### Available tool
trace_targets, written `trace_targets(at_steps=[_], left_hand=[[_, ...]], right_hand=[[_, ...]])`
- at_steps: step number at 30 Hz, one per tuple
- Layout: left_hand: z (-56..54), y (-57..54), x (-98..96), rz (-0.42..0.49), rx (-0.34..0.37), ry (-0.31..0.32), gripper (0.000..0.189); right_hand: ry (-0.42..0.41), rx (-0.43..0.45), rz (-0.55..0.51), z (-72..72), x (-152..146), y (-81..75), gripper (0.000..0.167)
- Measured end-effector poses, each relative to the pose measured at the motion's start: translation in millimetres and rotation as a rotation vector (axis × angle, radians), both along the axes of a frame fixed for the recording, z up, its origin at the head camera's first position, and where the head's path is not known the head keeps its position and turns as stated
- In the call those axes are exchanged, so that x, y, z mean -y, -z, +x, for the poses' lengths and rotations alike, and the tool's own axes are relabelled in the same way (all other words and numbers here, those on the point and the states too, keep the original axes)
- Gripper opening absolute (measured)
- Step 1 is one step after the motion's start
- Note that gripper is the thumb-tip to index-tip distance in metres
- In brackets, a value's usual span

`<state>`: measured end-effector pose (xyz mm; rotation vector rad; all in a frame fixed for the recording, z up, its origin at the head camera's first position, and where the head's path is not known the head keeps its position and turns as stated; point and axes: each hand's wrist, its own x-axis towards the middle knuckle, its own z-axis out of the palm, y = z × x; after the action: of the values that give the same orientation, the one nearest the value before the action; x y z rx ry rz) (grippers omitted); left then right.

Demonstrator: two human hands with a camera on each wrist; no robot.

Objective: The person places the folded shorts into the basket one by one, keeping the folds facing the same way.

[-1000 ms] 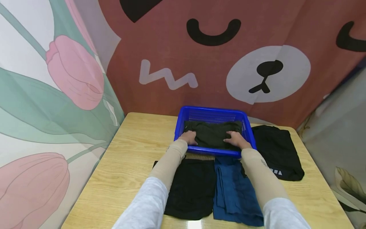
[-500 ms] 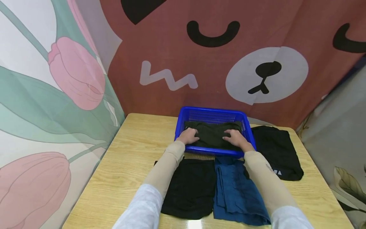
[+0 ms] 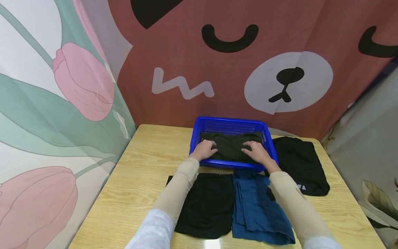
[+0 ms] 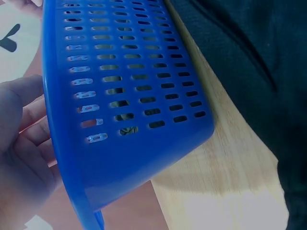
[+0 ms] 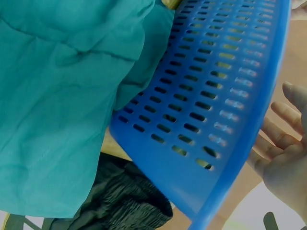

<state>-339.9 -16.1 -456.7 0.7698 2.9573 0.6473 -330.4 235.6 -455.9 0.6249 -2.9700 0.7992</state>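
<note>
A blue plastic basket (image 3: 232, 165) with slotted walls stands at the back of the table, and a dark green folded garment (image 3: 231, 148) lies inside it. My left hand (image 3: 203, 149) reaches over the basket's front left rim, fingers relaxed over the garment. Mirroring it, my right hand (image 3: 257, 152) hovers over the right part of the garment with loosely bent fingers and nothing gripped. In the left wrist view the hand (image 4: 29, 139) shows beyond the basket rim (image 4: 53, 115), and the right wrist view has the other hand (image 5: 285, 148) likewise behind the rim.
In front of the basket, a black folded garment (image 3: 208, 207) and a blue folded garment (image 3: 258, 214) lie side by side on the wooden table (image 3: 130, 193). Another black garment (image 3: 301, 166), with a white print, lies right of the basket. A patterned curtain (image 3: 186, 45) hangs close behind.
Both hands have lifted slightly off the dark green garment, and the forearms have spread a little apart. Basket and garments stay where they were.
</note>
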Motion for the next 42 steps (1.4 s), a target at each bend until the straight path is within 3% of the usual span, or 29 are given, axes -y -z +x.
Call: trace_targets(at_steps=[16,30,42], left_hand=[[25.2,-8.1,9.2,0.203,-0.061,-0.099,0.025],[48.5,-15.4,14.1,0.275,-0.149,-0.096,0.024],[66.9,-14.5,22.5,0.357,-0.214,-0.125,0.019]], right_hand=[[0.01,-0.086,-0.108,32.6,17.4,-14.1,0.031],[0.021,-0.171,-0.165,63.3,25.8,-22.3,0.029],[0.05,-0.227,-0.255,86.8,31.4,-13.5,0.025]])
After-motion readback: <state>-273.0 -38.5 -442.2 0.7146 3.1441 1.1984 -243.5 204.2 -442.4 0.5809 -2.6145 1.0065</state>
